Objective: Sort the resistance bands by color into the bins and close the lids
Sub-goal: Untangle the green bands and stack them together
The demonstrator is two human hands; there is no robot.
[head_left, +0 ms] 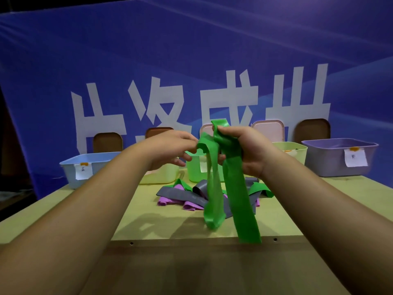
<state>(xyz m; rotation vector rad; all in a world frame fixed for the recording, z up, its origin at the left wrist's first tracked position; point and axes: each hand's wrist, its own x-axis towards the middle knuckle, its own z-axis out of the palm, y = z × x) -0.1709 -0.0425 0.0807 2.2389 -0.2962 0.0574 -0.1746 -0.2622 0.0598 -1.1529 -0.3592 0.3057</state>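
head view. gripped a long flat green rubber resistance band (238, 199) in the right hand (248, 150), fist curled round a bunched upper part, raised above the pale wooden table (148, 220) and in front of the bins. pinched a fold of the same band in the left hand (170, 147), fingertips closed on it. let two tails hang down toward the table's near edge; had not put it in any bin.

found a loose heap of grey, purple and green bands (191, 196) unsorted at mid-table, just beyond the hanging tails. counted five open plastic bins along the far side: light blue (70, 173), yellow-green (161, 173), green (194, 171), pale yellow (297, 152), purple-grey (331, 165). could not see into most of them; glimpsed something orange and dark at the pale yellow rim, too small to name.

found the rounded lids (269, 129) off, propped upright behind the bins against the blue banner (191, 60).

reckoned most of the job left: this band to drop, the heap to sort, every lid to close.
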